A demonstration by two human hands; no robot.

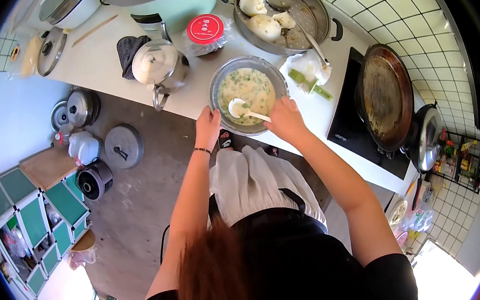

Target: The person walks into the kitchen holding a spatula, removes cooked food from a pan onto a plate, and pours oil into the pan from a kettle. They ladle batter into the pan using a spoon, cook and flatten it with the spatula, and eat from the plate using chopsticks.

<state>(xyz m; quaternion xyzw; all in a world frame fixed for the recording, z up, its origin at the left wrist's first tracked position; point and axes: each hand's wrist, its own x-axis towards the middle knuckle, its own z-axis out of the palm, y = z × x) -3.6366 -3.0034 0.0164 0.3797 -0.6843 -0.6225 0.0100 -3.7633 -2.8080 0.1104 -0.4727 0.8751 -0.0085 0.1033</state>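
Note:
A metal bowl (216, 79) near the counter's front edge holds a pale batter (251, 86) flecked with chopped greens. My left hand (208, 126) is closed on the bowl's rim at the lower left. With my right hand (286, 117) I grip the handle of a white spoon (257, 115), whose head lies in the batter. Right of the bowl, a green brush (310, 85) rests on a crumpled white wrapper (311, 66). A jar with a red lid (205, 29), wrapped in clear plastic, stands just behind the bowl.
A metal kettle (155, 63) stands at left by a dark cloth (128, 54). Behind, a steamer pan (314, 15) holds white buns (264, 28) and a long spoon. At right, a large frying pan (385, 94) sits on a black cooktop (343, 124). Pots and a lid (123, 144) are on the floor.

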